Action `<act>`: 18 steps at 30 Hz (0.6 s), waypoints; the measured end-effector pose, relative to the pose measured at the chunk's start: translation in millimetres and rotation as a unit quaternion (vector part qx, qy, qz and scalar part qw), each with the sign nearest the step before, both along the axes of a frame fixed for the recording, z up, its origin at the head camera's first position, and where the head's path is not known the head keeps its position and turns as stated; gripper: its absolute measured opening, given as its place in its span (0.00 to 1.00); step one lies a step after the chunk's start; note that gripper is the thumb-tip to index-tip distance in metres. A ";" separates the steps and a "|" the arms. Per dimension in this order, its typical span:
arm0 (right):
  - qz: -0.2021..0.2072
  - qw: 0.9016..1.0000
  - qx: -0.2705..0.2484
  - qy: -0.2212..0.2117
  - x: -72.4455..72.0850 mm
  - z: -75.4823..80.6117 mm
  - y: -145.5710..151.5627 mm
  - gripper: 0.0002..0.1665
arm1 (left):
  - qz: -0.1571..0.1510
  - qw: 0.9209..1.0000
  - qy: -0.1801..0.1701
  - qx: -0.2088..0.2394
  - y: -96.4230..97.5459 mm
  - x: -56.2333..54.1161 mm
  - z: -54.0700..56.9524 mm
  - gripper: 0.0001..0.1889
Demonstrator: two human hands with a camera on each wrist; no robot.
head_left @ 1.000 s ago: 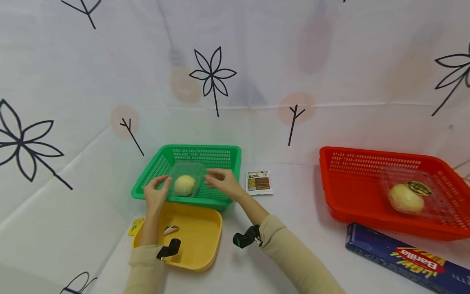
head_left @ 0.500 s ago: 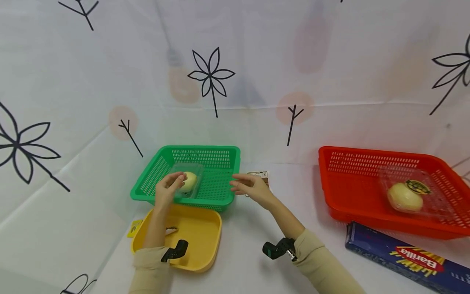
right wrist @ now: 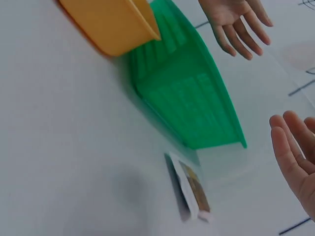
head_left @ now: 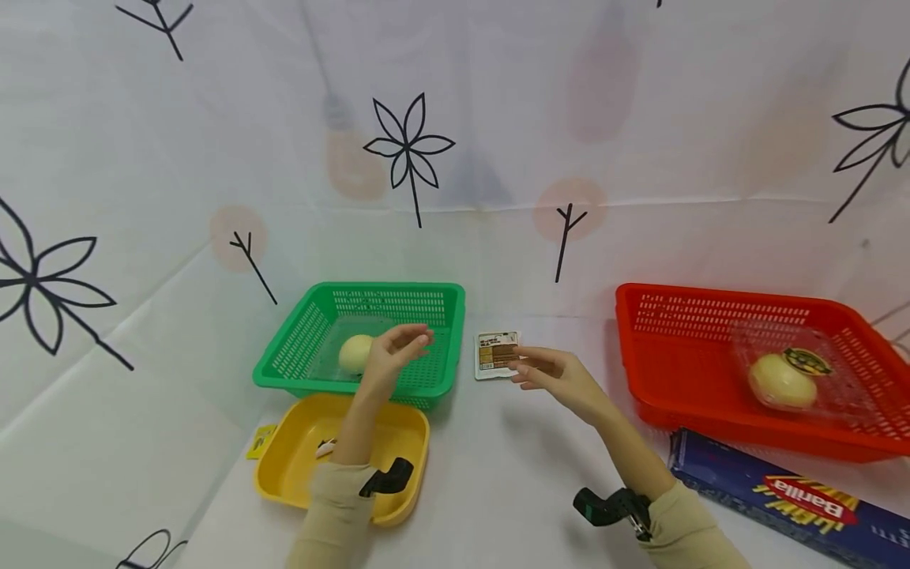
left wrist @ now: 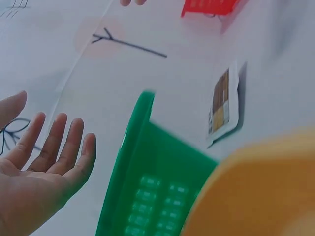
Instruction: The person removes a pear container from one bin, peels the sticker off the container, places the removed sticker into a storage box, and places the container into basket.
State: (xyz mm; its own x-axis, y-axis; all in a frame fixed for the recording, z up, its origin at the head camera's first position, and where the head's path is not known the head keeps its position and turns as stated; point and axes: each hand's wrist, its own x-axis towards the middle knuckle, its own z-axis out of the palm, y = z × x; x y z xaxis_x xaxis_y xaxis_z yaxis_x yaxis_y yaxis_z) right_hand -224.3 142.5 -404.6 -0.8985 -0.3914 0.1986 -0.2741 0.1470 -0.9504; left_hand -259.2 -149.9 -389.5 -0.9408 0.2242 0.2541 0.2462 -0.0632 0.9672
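My left hand [head_left: 391,357] hovers over the green basket [head_left: 449,371], fingers relaxed and holding nothing. Its fingers spread loosely in the left wrist view. Inside the basket sits a clear plastic box [head_left: 329,345] with a pale round ball-like item [head_left: 353,354], partly covered by that hand. Farther right, my right hand [head_left: 565,383] is in the air, its fingertips overlapping the edge of a small white-and-brown packet [head_left: 495,356] in the head view. The right wrist view shows that hand [right wrist: 299,157] holding nothing, apart from the packet [right wrist: 192,189] lying on the table.
A red basket [head_left: 682,371] at the right holds another clear box with a pale round item [head_left: 780,381]. In front lies a blue Barilla box [head_left: 803,498]. A yellow tray [head_left: 401,458] with a small item [head_left: 325,448] stands before the green basket, beside a yellow packet [head_left: 261,441].
Both hands have drawn away from the clear box in the green basket and moved right. The right hand has passed out of the basket to the packet's side. The box stays in the basket.
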 end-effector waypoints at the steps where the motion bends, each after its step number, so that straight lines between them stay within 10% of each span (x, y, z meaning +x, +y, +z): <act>1: -0.006 1.000 0.002 0.001 2.1 -1.3 6.2 0.26 | -0.004 1.000 -0.001 0.001 6.6 -0.4 -1.1 0.19; 18: -0.101 0.992 0.052 0.061 40.3 -4.0 113.5 0.26 | -0.054 0.998 -0.021 0.020 101.3 1.1 -15.9 0.17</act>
